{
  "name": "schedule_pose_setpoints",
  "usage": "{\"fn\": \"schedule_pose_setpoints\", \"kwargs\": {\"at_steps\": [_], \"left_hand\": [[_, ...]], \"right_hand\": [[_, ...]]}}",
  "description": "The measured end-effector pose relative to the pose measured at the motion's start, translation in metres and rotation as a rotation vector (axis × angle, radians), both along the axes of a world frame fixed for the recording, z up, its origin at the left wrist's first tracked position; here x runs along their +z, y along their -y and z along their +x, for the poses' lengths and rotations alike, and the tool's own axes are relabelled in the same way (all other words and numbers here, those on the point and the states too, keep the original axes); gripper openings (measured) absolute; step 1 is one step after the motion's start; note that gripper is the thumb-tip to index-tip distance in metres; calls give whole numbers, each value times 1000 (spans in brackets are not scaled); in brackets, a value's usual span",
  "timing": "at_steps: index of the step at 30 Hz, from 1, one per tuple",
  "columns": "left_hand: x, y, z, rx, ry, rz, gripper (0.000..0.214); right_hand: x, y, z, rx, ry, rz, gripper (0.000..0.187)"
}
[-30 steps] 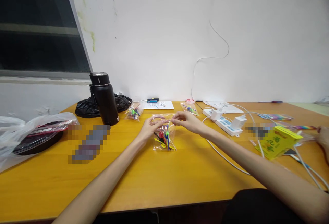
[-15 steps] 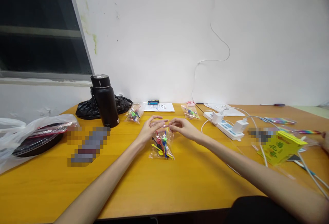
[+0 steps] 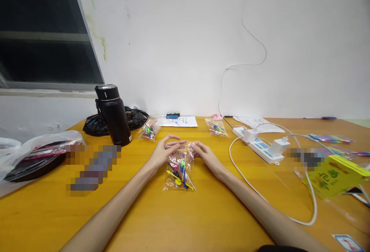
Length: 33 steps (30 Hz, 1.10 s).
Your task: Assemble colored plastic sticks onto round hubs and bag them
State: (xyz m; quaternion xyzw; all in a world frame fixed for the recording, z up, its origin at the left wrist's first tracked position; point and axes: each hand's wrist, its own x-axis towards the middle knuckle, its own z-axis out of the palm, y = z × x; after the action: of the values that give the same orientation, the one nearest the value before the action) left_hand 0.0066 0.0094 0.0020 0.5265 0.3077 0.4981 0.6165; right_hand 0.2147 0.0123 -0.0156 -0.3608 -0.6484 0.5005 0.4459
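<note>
A clear plastic bag [image 3: 180,171] of small coloured plastic pieces, with yellow, red, blue, green and black arrow-like shapes, lies on the table in front of me. At its upper left edge, my left hand [image 3: 163,153] closes thumb and fingers on the plastic. My right hand [image 3: 206,154] pinches the upper right corner of the same bag. Two similar bags sit farther back: one bag [image 3: 149,130] to the left, another bag [image 3: 216,127] to the right.
A black bottle [image 3: 113,117] stands at left, near a white plastic bag [image 3: 66,140] around a dark round container. To the right are a power strip [image 3: 261,147] with looping white cables and a yellow box [image 3: 337,176]. Screwdrivers [image 3: 173,115] and papers lie by the wall.
My view has turned slightly left and shifted. The right hand has moved outward to the bag's right corner, and the bag's top edge now looks more spread between both hands.
</note>
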Motion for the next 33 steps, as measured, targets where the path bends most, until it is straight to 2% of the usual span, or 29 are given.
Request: {"fn": "schedule_pose_setpoints", "kwargs": {"at_steps": [5,11,13,17,22,27,33], "left_hand": [[-1,0,0,-54,-23,-6,45],[-15,-13,-11,144,-241,11,43],[-20,-18,-15,172,-261,36,42],[-23,-21,-18,159,-275,90,42],[-19,-16,-16,128,-290,98,46],[-17,-15,-14,30,-234,56,49],[-15,-17,-13,58,-272,125,52]], "right_hand": [[-6,-2,-3,-68,10,62,39],[-9,-4,1,-170,10,48,35],[-9,-4,1,-174,0,36,34],[-8,-4,1,-152,-13,-13,35],[-9,-9,6,-121,-4,-40,40],[-9,-13,14,-143,52,17,42],[-8,-12,16,-150,68,40,44]]}}
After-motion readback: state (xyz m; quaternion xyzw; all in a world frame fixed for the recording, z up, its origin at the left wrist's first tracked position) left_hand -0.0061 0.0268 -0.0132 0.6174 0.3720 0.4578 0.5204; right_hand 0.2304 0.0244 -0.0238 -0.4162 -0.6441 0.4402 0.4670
